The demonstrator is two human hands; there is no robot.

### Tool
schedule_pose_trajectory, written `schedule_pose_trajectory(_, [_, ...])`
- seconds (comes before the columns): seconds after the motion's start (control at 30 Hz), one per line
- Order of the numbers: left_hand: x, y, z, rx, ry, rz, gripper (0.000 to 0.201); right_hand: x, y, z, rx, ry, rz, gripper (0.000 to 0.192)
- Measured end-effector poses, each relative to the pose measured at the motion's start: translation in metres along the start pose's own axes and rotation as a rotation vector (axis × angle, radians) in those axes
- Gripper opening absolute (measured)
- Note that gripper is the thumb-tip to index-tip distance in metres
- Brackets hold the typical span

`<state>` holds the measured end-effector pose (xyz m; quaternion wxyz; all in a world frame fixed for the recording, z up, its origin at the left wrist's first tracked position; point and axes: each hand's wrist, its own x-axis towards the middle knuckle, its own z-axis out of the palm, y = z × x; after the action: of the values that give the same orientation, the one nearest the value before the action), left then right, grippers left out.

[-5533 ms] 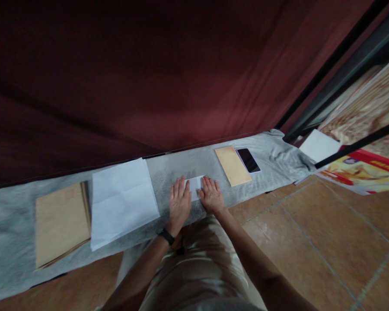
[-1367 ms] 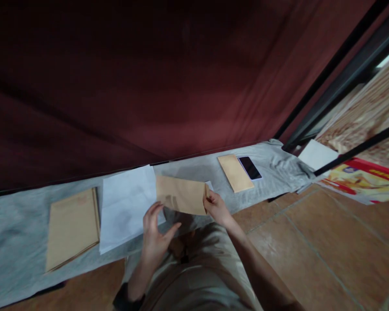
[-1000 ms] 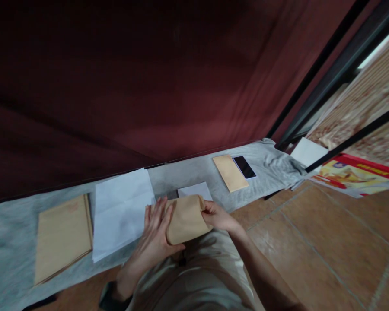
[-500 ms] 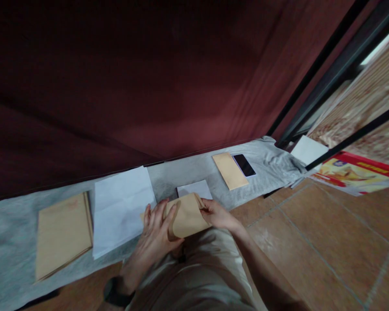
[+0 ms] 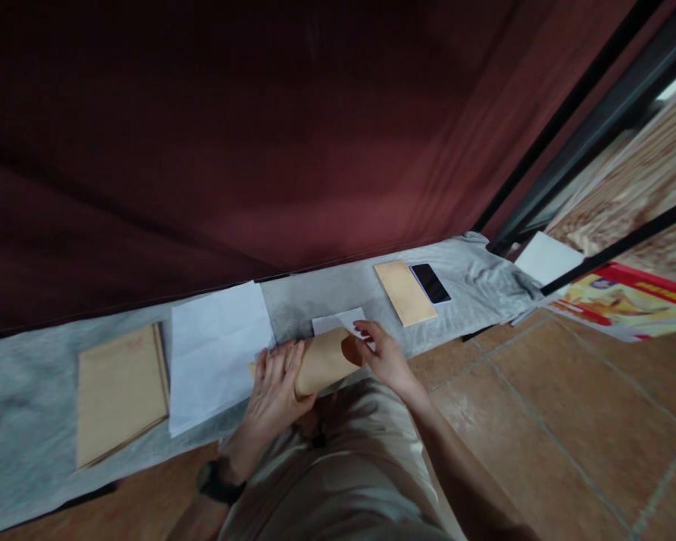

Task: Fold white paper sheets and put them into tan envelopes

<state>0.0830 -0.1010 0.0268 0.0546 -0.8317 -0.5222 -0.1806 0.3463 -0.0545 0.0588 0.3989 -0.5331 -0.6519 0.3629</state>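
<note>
My left hand (image 5: 277, 392) is closed around the left end of a brown paper envelope (image 5: 322, 364), thumb below and fingers on top. The envelope bulges into a tube, and its dark mouth gapes to the right. At that mouth is my right hand (image 5: 387, 362), its fingers apart, with a fingertip close to or touching the rim. Partly behind the envelope lies a small stack of white paper (image 5: 338, 321). Large white sheets (image 5: 219, 353) are spread just left of my left hand.
A stack of larger brown envelopes (image 5: 122, 394) lies at the left on the grey cloth (image 5: 28, 406). Farther right are another small envelope (image 5: 405, 293) and a phone (image 5: 431, 283). A dark red curtain-like surface (image 5: 293, 150) rises behind. Right of the bench are a black bar and a colourful box (image 5: 631, 300).
My right hand has drawn back from the envelope's right edge and its fingers have spread. The envelope now bulges with its mouth open. My left hand keeps its grip.
</note>
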Motion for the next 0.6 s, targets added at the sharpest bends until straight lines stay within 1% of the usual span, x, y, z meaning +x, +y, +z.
schedule_pose_trajectory(0.03, [0.000,0.000,0.002,-0.006,-0.013,-0.012,0.097,0.000,-0.003,-0.004,0.000,0.061,-0.015,0.030])
schedule_pose_trajectory(0.07, [-0.001,0.000,0.004,-0.013,-0.028,-0.020,0.098,-0.001,-0.005,-0.008,0.014,0.091,-0.017,0.029])
schedule_pose_trajectory(0.1, [-0.001,0.000,0.006,-0.024,-0.044,-0.024,0.099,-0.002,-0.005,-0.011,0.039,0.082,-0.009,0.028])
schedule_pose_trajectory(0.13, [-0.002,0.001,0.008,-0.039,-0.058,-0.026,0.101,-0.004,-0.005,-0.013,0.067,0.032,0.005,0.028])
schedule_pose_trajectory(0.17, [-0.003,0.003,0.010,-0.055,-0.070,-0.027,0.102,-0.007,-0.002,-0.014,0.086,-0.054,0.016,0.028])
schedule_pose_trajectory(0.27, [-0.006,0.009,0.016,-0.095,-0.113,-0.002,0.101,-0.017,0.013,-0.015,0.044,-0.377,0.008,0.024])
schedule_pose_trajectory(0.33, [-0.009,0.012,0.019,-0.117,-0.149,0.054,0.098,-0.023,0.026,-0.014,-0.004,-0.531,-0.017,0.023])
schedule_pose_trajectory(0.4, [-0.011,0.014,0.020,-0.146,-0.179,0.110,0.097,-0.026,0.037,-0.014,0.000,-0.630,-0.035,0.022])
schedule_pose_trajectory(0.47, [-0.012,0.014,0.020,-0.177,-0.198,0.136,0.097,-0.026,0.044,-0.015,0.029,-0.718,-0.040,0.020])
schedule_pose_trajectory(0.53, [-0.012,0.013,0.020,-0.200,-0.215,0.153,0.098,-0.026,0.047,-0.015,0.050,-0.809,-0.018,0.023])
schedule_pose_trajectory(0.6, [-0.012,0.013,0.022,-0.215,-0.234,0.173,0.099,-0.025,0.049,-0.012,0.045,-0.858,0.011,0.027])
